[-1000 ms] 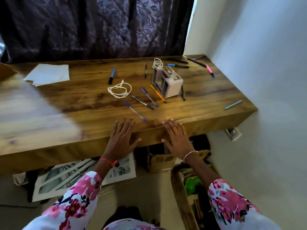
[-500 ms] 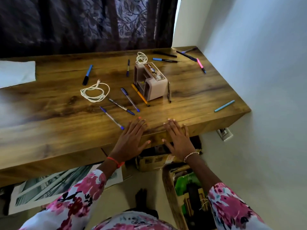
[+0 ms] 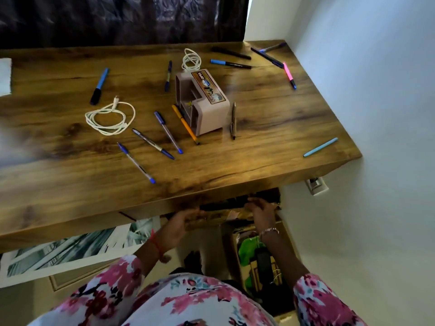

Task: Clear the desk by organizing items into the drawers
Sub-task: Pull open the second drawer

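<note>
Both hands hooked under the desk's front edge

A boxy beige plastic organizer (image 3: 204, 102) stands on the glossy wood-grain desk (image 3: 270, 128), with slim pens and a coiled white cable (image 3: 109, 118) scattered around it. In front of the organizer, the left hand (image 3: 181, 222) and right hand (image 3: 261, 210), which lay flat on top half a second ago, now curl round the drawer front (image 3: 150, 210).

On the bench (image 3: 259, 161) a small organizer (image 3: 202, 100) stands near the middle. One coiled cable (image 3: 109, 118) lies to its left, and a second cable (image 3: 191, 59) lies just behind it. Loose pens (image 3: 168, 131) lie before it on the left, and a single pen (image 3: 233, 121) lies just beside it on the right. The left hand (image 3: 179, 225) and the right hand (image 3: 261, 211) are below the front edge.
</note>
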A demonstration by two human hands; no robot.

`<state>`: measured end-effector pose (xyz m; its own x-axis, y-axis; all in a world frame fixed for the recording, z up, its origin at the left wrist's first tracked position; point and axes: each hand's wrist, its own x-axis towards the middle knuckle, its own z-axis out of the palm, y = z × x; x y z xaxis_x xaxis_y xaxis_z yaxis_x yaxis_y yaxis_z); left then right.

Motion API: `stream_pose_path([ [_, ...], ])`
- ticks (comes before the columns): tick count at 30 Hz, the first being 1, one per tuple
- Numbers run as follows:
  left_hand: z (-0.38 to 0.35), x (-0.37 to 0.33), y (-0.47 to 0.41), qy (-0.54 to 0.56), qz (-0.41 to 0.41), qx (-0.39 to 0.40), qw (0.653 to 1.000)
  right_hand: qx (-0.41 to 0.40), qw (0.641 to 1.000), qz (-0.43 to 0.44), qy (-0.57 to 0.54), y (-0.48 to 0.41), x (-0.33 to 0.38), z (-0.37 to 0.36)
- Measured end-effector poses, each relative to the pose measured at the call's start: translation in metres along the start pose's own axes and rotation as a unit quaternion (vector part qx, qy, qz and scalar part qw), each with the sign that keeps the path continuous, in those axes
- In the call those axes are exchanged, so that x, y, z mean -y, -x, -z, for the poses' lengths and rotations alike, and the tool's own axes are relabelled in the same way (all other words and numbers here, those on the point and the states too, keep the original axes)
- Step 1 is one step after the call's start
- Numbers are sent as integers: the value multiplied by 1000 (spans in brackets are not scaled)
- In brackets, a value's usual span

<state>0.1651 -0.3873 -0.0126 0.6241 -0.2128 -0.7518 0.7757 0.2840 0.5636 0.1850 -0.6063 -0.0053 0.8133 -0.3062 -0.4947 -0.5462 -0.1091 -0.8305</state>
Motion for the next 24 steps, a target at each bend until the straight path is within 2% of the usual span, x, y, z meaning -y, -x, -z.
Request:
stream_pose_path([
  [1, 2, -1, -7, 70, 41, -13, 997, 28, 993, -85, -71, -10, -2, 0],
  [3, 6, 0, -18, 138, 64, -55, 987, 59, 961, -191, -191, -25, -5, -2],
  [5, 4, 4, -25, 170, 57, -92, 980, 74, 936, -238, -249, -39, -8, -5],
  [8, 1, 10, -30, 244, 23, -116, 963, 83, 919, -276, -271, -51, -8, -12],
  [10, -1, 12, -31, 281, 0, -106, 954, 77, 906, -286, -304, -60, -7, -15],
  [15, -1, 17, -29, 294, -22, -112, 949, 76, 883, -282, -367, -69, -14, -14],
  [24, -14, 38, -16, 296, -27, -126, 946, 122, 896, -265, -335, -50, -27, 7],
])
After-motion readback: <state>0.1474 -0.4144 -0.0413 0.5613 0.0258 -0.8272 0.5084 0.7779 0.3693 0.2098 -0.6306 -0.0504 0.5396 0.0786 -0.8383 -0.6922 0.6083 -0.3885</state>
